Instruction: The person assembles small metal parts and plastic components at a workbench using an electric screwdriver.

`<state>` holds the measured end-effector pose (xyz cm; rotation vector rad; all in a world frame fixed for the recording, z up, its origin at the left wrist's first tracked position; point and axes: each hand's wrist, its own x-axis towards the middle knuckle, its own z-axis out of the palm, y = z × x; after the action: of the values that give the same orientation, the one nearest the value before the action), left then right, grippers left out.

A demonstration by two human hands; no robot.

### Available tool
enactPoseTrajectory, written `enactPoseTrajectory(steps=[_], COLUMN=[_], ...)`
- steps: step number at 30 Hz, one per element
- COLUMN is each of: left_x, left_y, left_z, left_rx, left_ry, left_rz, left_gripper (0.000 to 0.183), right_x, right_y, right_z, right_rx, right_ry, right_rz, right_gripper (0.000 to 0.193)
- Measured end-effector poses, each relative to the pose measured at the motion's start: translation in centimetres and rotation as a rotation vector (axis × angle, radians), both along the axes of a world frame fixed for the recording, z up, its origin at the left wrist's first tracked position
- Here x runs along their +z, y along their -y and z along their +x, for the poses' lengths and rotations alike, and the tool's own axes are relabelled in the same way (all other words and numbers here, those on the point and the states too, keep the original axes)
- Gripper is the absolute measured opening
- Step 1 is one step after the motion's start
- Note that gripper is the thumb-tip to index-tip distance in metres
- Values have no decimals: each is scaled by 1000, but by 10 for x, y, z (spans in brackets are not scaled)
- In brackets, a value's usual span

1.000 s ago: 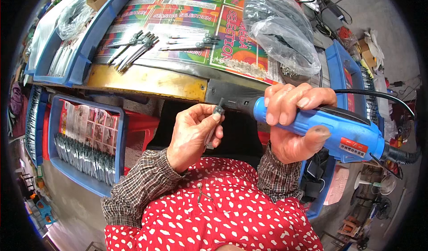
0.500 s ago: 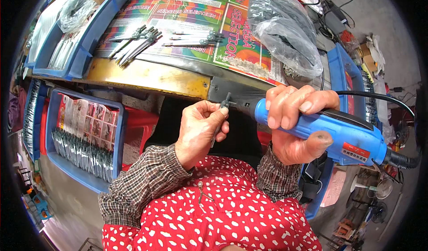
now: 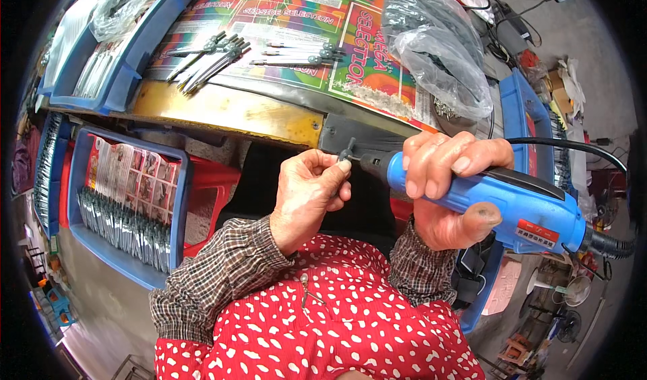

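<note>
1. While our left hand (image 3: 311,190) pinches a dark-headed piece (image 3: 347,153) mid-frame, our right hand (image 3: 453,181) curls snugly round the blue power tool (image 3: 515,208).
2. We judge it unfinished; whether the loose pieces (image 3: 217,68), upper left, or trayed pieces (image 3: 128,228), lower left, are done, we cannot tell.

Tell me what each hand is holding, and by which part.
The right hand grips a blue plastic power tool around its body's front half; the left hand pinches a small dark-headed piece near its head.
</note>
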<state>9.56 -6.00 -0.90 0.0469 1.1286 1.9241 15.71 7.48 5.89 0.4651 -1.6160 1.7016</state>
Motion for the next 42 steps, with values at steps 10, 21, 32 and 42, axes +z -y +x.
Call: enactPoseTrajectory(steps=[10,21,32,42], left_x=[-1,4,4,4], left_y=[-1,-2,-1,-1], left_z=[0,1,0,-1], left_rx=[10,-3,10,8], left_ry=[-10,49,17,17], left_rz=[-37,-45,-48,-62], left_gripper=[13,12,12,12], right_x=[1,17,10,9], right_y=[-2,19,12,12], right_z=[-7,-19,-17,-23], right_rx=[83,-92,96,119], right_ry=[14,230,58,78], right_rz=[29,-82,-15,-5], right_gripper=[48,56,55,55])
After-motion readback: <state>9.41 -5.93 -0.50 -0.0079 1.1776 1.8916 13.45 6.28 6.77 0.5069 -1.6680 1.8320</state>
